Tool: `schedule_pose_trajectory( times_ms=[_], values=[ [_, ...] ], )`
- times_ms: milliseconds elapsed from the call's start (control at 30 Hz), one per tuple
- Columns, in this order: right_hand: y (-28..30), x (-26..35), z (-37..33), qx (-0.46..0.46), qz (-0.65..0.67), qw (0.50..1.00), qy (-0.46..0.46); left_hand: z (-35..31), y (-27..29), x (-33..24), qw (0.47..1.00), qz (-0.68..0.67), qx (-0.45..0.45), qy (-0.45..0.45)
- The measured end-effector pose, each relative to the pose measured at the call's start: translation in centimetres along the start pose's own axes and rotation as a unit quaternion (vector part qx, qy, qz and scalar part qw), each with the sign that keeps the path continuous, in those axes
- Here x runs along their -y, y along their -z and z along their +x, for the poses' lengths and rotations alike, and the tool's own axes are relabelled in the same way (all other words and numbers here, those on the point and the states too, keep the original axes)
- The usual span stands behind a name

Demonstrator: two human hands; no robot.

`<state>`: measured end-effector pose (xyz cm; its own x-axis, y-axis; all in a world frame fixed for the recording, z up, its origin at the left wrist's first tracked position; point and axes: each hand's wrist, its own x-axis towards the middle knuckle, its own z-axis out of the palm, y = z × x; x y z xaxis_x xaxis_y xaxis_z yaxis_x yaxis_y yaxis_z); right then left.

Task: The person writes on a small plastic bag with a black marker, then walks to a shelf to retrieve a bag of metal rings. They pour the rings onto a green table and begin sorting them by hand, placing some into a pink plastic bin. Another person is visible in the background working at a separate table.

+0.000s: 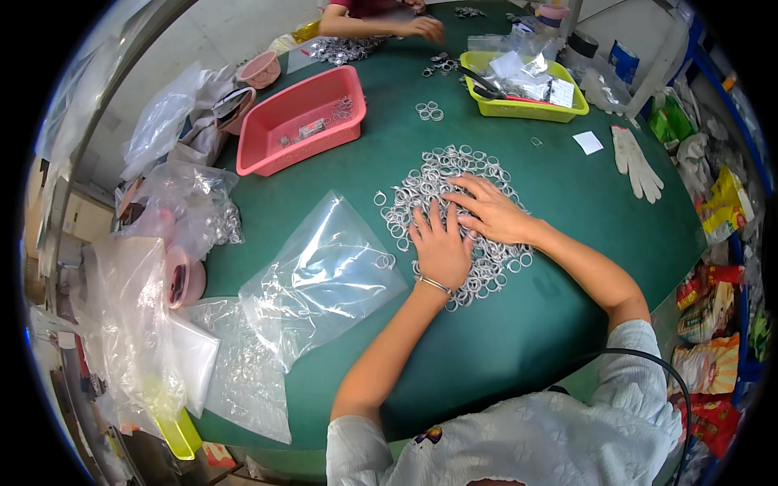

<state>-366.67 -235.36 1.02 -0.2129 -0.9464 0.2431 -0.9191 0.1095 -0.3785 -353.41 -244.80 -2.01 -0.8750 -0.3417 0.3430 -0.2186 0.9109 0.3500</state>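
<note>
A wide heap of small silvery metal rings [486, 279] lies on the green table [519, 348] in front of me. My left hand [442, 249] rests on the heap's near left part, its fingers spread over the rings; a bangle circles that wrist. My right hand [496, 212] lies flat over the middle of the heap, fingers stretched toward the left. The fingertips of both hands come close together. Neither hand grips a ring that I can see; rings beneath the palms are hidden. A clear plastic bag [324, 275] lies flat left of my left hand, with a couple of rings on its right part.
A pink basket [301, 121] with a few small parts stands at far left, a yellow-green basket [523, 105] of packets at far right. Beyond, another person's hand [423, 30] reaches over more metal pieces. A white glove [636, 164] and paper [588, 143] lie at right; plastic bags crowd the left edge.
</note>
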Motion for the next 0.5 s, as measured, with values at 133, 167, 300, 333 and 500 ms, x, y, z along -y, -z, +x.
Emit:
schedule_pose_trajectory(
  times_ms=[133, 167, 300, 333, 500],
  values=[
    [0.0, 0.9, -2.3, 0.001, -0.025, 1.0, 0.009, -1.1, 0.6, -0.2, 0.999, 0.024, 0.045, -0.014],
    [0.3, 1.4, -2.8, 0.001, -0.028, 1.0, 0.013, -1.4, 0.8, -0.3, 0.998, 0.038, 0.056, -0.019],
    [0.7, 2.7, -5.3, 0.024, 0.009, 1.0, -0.01, -3.6, 1.7, -1.2, 0.996, 0.041, 0.065, -0.05],
    [0.6, 3.0, -5.9, 0.015, -0.004, 1.0, 0.0, -4.1, 1.9, -1.5, 0.996, 0.034, 0.07, -0.047],
    [0.7, 4.1, -7.5, -0.027, 0.017, 0.999, -0.004, -5.9, 2.8, -2.0, 0.995, 0.01, 0.084, -0.057]
  ],
)
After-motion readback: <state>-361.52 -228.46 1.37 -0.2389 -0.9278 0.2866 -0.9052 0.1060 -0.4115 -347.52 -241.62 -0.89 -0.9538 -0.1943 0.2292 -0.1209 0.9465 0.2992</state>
